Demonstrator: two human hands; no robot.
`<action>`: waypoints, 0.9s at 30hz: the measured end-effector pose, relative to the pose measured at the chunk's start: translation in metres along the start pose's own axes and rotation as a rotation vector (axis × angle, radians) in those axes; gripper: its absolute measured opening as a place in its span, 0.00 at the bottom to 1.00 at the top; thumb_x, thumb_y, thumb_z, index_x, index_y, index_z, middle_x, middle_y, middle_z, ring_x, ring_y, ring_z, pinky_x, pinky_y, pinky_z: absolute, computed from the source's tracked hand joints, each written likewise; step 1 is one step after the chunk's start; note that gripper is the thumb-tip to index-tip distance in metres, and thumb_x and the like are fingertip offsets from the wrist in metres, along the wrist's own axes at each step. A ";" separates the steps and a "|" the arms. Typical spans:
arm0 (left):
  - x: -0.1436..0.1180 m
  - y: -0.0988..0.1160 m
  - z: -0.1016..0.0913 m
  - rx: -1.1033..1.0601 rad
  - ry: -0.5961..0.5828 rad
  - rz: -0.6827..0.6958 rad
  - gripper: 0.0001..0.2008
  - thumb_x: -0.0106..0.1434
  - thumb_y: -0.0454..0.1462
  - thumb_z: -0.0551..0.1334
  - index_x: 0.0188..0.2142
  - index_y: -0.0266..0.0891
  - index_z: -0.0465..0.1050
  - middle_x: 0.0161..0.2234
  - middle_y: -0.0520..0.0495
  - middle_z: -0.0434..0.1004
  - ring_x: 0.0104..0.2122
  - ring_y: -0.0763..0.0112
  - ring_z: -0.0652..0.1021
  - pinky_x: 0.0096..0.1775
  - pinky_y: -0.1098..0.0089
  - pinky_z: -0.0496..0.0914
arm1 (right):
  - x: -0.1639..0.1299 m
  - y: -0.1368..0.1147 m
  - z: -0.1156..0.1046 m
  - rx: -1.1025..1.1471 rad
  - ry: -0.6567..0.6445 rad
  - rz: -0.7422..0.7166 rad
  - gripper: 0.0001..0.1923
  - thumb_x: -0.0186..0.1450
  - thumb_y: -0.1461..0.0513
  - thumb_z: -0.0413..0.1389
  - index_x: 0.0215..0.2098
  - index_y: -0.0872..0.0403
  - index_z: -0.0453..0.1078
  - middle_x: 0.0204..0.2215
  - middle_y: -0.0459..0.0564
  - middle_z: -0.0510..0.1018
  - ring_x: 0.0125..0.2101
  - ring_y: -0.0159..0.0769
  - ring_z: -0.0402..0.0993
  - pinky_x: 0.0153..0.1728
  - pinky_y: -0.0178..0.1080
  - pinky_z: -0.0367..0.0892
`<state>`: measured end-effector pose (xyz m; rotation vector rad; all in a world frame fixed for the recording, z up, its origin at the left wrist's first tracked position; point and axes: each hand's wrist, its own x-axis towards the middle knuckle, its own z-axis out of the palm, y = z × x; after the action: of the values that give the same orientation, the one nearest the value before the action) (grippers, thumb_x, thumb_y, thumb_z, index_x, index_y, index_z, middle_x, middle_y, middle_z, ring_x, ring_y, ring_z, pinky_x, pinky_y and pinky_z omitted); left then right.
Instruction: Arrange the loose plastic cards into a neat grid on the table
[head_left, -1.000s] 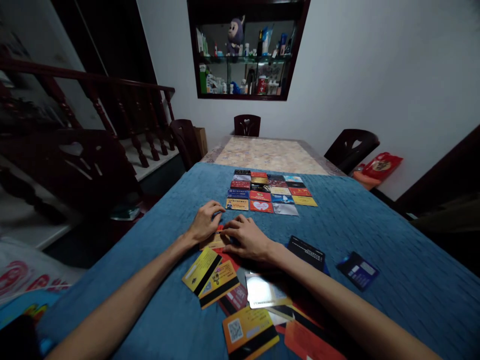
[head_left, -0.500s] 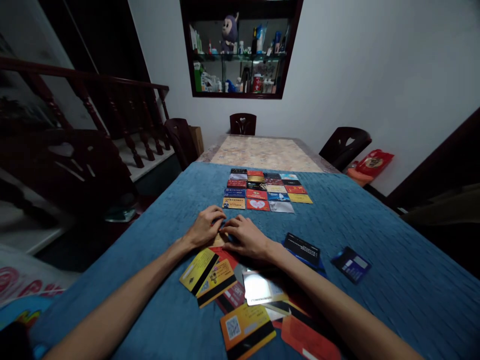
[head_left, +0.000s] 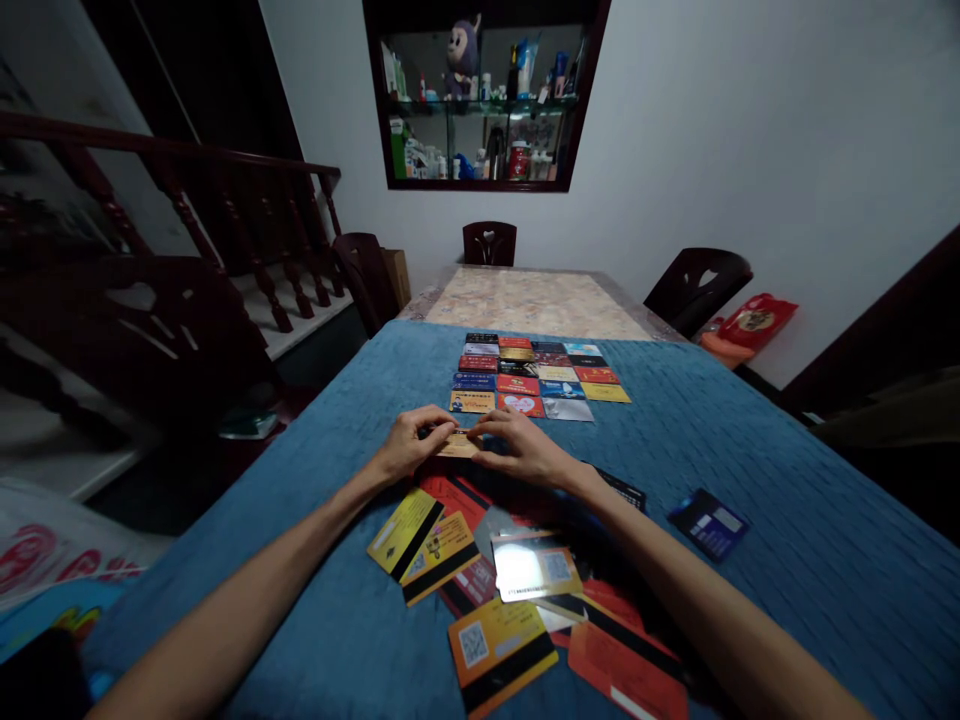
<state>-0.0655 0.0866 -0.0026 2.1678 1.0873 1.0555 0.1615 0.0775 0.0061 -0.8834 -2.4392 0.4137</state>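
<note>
Between my two hands is a tan card (head_left: pixel 457 444), lying flat or just above the blue cloth, below the front row of laid-out cards. My left hand (head_left: pixel 416 440) is closed on its left end with thumb and fingers. At the right end, the fingers and thumb of my right hand (head_left: pixel 521 447) grip the card's edge. Beyond them, several cards lie edge to edge in rows, among them a heart card (head_left: pixel 520 406) and a silver card (head_left: pixel 568 410). Nearer me is a loose overlapping pile, with a yellow card (head_left: pixel 405 532) and an orange QR-code card (head_left: pixel 502 655).
A dark blue card (head_left: pixel 709 524) lies apart on the right of the blue cloth (head_left: pixel 315 560). Black cards (head_left: pixel 619 487) are partly hidden by my right forearm. Dark chairs (head_left: pixel 697 290) stand around the table, and a wooden railing (head_left: pixel 172 150) runs along the left.
Both hands have moved forward, away from the pile, carrying the tan card toward the front row. More of the red cards in the pile now shows.
</note>
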 end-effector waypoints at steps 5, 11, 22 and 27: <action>-0.002 0.000 -0.006 -0.315 -0.038 -0.061 0.18 0.59 0.42 0.57 0.44 0.36 0.77 0.44 0.42 0.81 0.44 0.58 0.79 0.46 0.64 0.73 | -0.003 0.000 -0.012 0.221 0.019 0.074 0.13 0.67 0.58 0.57 0.48 0.52 0.75 0.46 0.51 0.80 0.47 0.41 0.74 0.51 0.44 0.66; -0.002 0.003 -0.005 -0.706 -0.054 -0.082 0.27 0.51 0.38 0.53 0.48 0.31 0.76 0.46 0.36 0.80 0.45 0.51 0.79 0.50 0.56 0.71 | -0.004 0.006 -0.015 0.448 0.016 0.131 0.16 0.66 0.55 0.57 0.50 0.51 0.75 0.50 0.50 0.79 0.52 0.43 0.73 0.56 0.48 0.64; 0.002 0.012 0.008 -0.473 0.114 -0.081 0.09 0.55 0.40 0.68 0.32 0.36 0.76 0.31 0.47 0.80 0.33 0.68 0.78 0.38 0.70 0.71 | -0.004 0.013 -0.009 0.494 0.009 0.064 0.16 0.66 0.54 0.56 0.48 0.50 0.76 0.47 0.50 0.80 0.49 0.42 0.74 0.52 0.48 0.65; 0.005 0.005 0.007 -0.321 0.199 -0.010 0.07 0.57 0.37 0.64 0.36 0.37 0.74 0.31 0.50 0.78 0.33 0.69 0.77 0.40 0.69 0.72 | -0.005 0.017 -0.010 0.361 0.127 0.088 0.13 0.65 0.58 0.57 0.47 0.51 0.76 0.46 0.52 0.81 0.48 0.44 0.74 0.52 0.50 0.65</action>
<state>-0.0557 0.0877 -0.0011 1.8328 0.9363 1.3618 0.1788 0.0879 0.0054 -0.8311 -2.1238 0.7763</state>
